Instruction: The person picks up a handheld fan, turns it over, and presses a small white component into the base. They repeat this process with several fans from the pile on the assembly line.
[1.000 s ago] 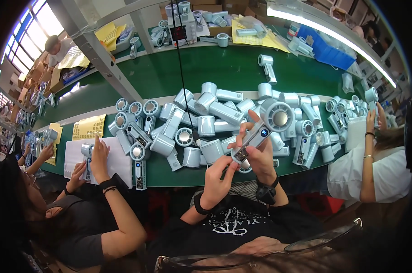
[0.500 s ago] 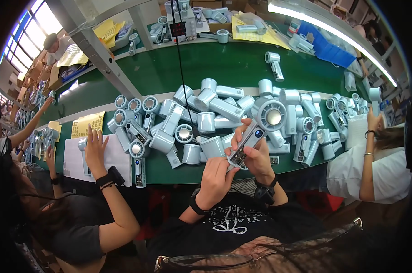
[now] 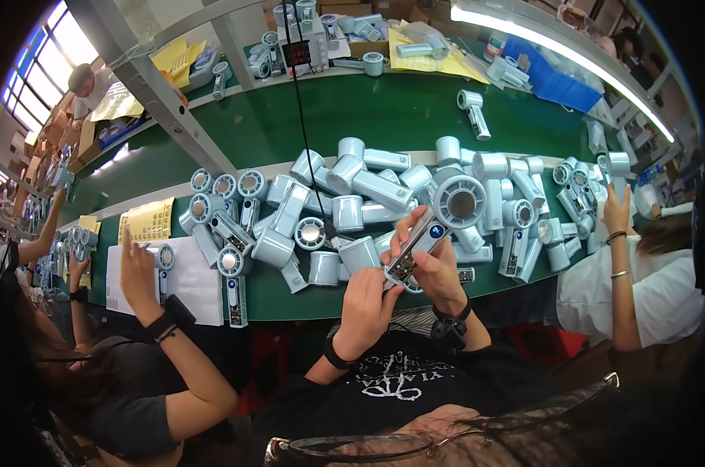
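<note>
holding a pale blue handheld fan (image 3: 436, 231) aslant over the near edge of the green tabletop (image 3: 290, 307), before a heap of similar fans (image 3: 377, 189); clasping the handle (image 3: 420, 244) firmly in the right hand (image 3: 440, 274), pinching its lower end with the left hand (image 3: 368, 302).

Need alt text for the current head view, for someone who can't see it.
A person's left hand and right hand hold a pale blue handheld fan, circuitry exposed in its handle, at a green workbench. A heap of similar fans lies beyond; co-workers are on both sides.
</note>
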Demonstrator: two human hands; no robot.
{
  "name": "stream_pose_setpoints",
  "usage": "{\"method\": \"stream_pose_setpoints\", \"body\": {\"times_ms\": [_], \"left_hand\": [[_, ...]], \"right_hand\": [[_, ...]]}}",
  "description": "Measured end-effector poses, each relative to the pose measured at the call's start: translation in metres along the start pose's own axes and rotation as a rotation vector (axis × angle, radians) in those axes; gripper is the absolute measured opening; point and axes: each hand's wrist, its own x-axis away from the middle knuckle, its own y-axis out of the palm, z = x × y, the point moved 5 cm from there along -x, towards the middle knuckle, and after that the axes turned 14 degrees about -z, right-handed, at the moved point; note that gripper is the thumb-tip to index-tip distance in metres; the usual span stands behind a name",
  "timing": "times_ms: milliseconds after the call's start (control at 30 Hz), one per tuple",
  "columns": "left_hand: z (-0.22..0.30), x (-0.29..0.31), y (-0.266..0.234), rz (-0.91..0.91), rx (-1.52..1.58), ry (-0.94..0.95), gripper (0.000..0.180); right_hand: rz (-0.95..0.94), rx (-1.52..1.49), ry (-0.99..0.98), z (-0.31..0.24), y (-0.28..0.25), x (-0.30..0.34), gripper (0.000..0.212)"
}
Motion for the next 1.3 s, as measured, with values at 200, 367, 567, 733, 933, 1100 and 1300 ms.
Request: {"method": "stream_pose_setpoints", "body": {"times_ms": [200, 367, 567, 733, 933, 1100, 1300], "left_hand": [[-0.002, -0.002, -0.007, -0.171, 0.443, 0.021, 0.005], [-0.013, 0.005, 0.004, -0.162, 0.671, -0.061, 0.009], [-0.017, 0.009, 0.007, -0.129, 0.864, -0.056, 0.012], [-0.017, 0.015, 0.003, -0.15, 0.851, 0.017, 0.02], [-0.017, 0.016, -0.003, -0.12, 0.814, 0.066, 0.021], [-0.025, 0.016, -0.005, -0.192, 0.755, 0.07, 0.021], [-0.035, 0.019, -0.007, -0.253, 0.773, -0.029, 0.018]], "right_hand": [[-0.024, 0.022, 0.001, -0.003, 0.002, 0.003, 0.063], [-0.042, 0.048, 0.023, -0.002, 0.006, 0.001, 0.066], [-0.134, 0.119, 0.003, -0.007, 0.009, 0.0, 0.072], [-0.244, 0.229, 0.06, -0.02, 0.013, 0.0, 0.081], [-0.15, 0.583, 0.256, -0.039, 0.011, 0.007, 0.106], [-0.103, 0.967, -0.104, -0.095, -0.01, -0.011, 0.1], [-0.455, 1.467, -0.04, -0.099, -0.002, -0.022, 0.087]]}}
